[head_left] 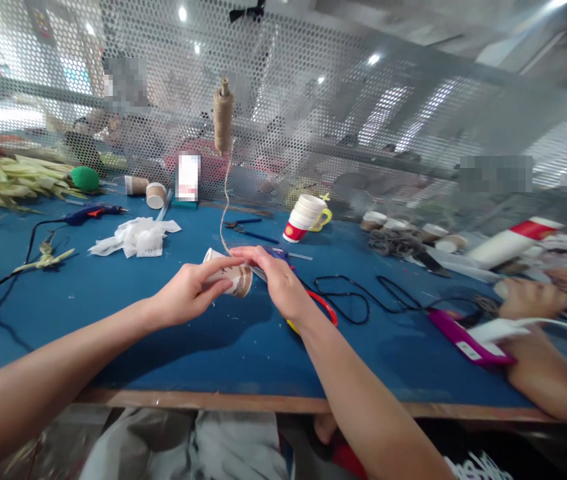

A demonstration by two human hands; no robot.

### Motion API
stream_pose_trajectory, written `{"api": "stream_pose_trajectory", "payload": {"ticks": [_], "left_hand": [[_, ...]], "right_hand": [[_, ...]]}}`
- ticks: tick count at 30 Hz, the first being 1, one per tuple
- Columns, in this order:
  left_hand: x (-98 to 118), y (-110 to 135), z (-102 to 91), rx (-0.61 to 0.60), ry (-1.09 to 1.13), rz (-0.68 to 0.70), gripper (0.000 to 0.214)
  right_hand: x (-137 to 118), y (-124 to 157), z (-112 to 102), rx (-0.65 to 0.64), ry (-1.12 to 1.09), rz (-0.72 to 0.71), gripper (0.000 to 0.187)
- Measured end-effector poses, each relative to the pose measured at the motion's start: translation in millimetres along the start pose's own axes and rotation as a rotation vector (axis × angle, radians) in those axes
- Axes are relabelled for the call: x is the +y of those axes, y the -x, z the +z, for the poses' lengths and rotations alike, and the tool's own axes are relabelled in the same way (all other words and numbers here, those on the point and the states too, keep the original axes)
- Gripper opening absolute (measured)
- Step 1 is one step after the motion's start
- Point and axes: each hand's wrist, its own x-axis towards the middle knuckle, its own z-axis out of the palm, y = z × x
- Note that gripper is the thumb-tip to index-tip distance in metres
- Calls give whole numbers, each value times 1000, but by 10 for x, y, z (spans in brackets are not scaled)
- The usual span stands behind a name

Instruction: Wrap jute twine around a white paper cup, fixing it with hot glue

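Note:
My left hand (190, 293) grips a white paper cup (239, 283) lying tilted, its thumb and fingers around the side. Brown twine is wound round one end of the cup. From the spool (223, 120) in front of the mesh, a strand of twine (226, 210) runs down to the cup. My right hand (273, 277) is bent over the cup with its fingertips on the twine; the fingers partly hide the contact. Scissors with red and yellow handles (324, 307) show beside and under the right hand; whether they rest on the table is hidden.
A blue glue gun (90, 213), crumpled white bag (138, 237), pliers (243, 227) and stacked paper cups (306, 217) lie on the blue table (173, 363). A black cord (353, 297) reaches a purple power bank-like box (468, 337). Another person's hand (533, 300) is at right.

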Motion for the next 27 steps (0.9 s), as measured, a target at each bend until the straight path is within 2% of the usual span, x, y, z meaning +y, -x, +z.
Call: {"api": "stream_pose_trajectory", "payload": {"ticks": [5, 8, 10, 12, 13, 14, 15, 18, 21, 24, 26, 27], "left_hand": [[6, -4, -4, 4, -25, -36, 34], [5, -4, -14, 13, -34, -53, 33], [11, -5, -25, 16, -48, -71, 34], [21, -7, -37, 21, -74, -86, 34], [26, -8, -43, 26, -89, -90, 35], [31, -10, -47, 36, -102, -89, 34], [35, -11, -50, 46, -110, -86, 34], [39, -10, -51, 71, -102, -72, 33], [32, -7, -48, 74, -86, -79, 34], [28, -6, -52, 79, -86, -96, 35], [26, -11, -59, 88, -90, -106, 35], [25, -14, -62, 95, -93, -110, 35]], "right_hand": [[-29, 14, 36, -45, -31, -22, 44], [-25, -48, -99, 15, 38, 9, 42], [33, -143, -291, 137, 166, 60, 41], [151, -255, -521, 301, 436, 128, 33], [230, -308, -628, 325, 619, 224, 25], [318, -353, -719, 286, 755, 336, 20], [411, -388, -787, 246, 778, 391, 17], [675, -437, -844, 167, 763, 478, 25], [835, -435, -771, 181, 716, 493, 26], [818, -411, -716, 227, 628, 483, 15], [698, -376, -715, 262, 562, 464, 10], [611, -350, -721, 285, 517, 445, 13]]}}
